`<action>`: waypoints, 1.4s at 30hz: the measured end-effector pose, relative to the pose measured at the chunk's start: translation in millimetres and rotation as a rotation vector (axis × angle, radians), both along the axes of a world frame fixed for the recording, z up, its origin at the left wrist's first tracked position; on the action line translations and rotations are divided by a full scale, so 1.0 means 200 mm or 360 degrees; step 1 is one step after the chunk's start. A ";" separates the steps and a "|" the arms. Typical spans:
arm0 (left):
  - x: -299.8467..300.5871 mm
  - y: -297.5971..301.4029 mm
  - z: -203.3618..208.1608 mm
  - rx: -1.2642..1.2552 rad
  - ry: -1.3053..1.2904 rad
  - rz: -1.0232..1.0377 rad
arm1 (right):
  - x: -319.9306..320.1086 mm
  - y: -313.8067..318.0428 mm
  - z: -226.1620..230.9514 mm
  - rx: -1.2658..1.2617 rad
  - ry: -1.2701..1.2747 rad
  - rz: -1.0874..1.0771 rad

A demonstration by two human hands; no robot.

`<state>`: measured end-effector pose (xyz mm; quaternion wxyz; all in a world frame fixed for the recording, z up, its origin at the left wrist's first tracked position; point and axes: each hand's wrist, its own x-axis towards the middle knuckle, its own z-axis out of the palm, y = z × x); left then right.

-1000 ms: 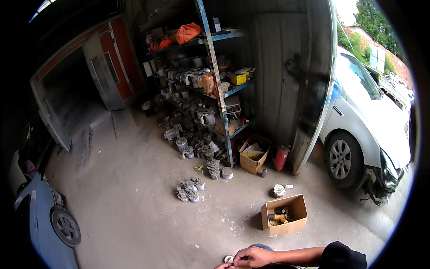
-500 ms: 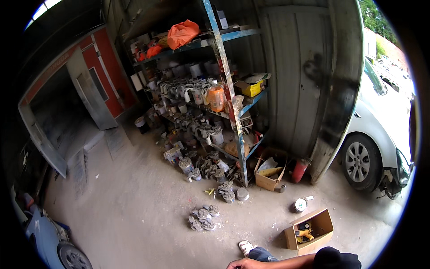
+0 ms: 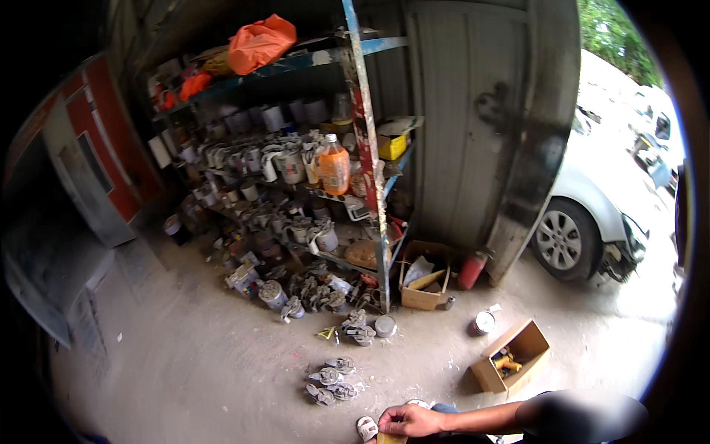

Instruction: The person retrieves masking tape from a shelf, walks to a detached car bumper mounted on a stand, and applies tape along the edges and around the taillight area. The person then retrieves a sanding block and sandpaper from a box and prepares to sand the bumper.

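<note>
Dusty concrete floor carries everything: the right hand, its grip curled shut on a small yellowish piece at the lower edge, beside a white sandal, with grey metal parts just beyond and an open cardboard box farther right.

An open brown carton lies on the floor at right. A second carton stands beside the shelf post. A yellow box sits on the shelf.
</note>
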<state>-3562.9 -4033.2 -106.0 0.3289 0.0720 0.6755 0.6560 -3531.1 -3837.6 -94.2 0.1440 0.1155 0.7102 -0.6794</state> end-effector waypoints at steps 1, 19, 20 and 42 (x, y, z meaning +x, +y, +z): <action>-0.07 -0.03 -0.02 0.0005 -0.0013 -0.0075 | -0.03 -0.03 0.00 -0.0055 0.0012 -0.0082; -0.81 -0.02 -0.24 0.0212 -0.0231 -0.0977 | -0.25 -0.24 0.02 0.0016 -0.0007 -0.0990; -0.83 0.02 -0.23 0.0189 -0.0261 -0.1037 | -0.25 -0.19 0.02 0.0099 0.0039 -0.0933; -0.78 1.40 0.00 -0.0269 -0.0091 -0.0146 | -1.74 2.77 -0.03 -0.0572 0.0305 -0.1767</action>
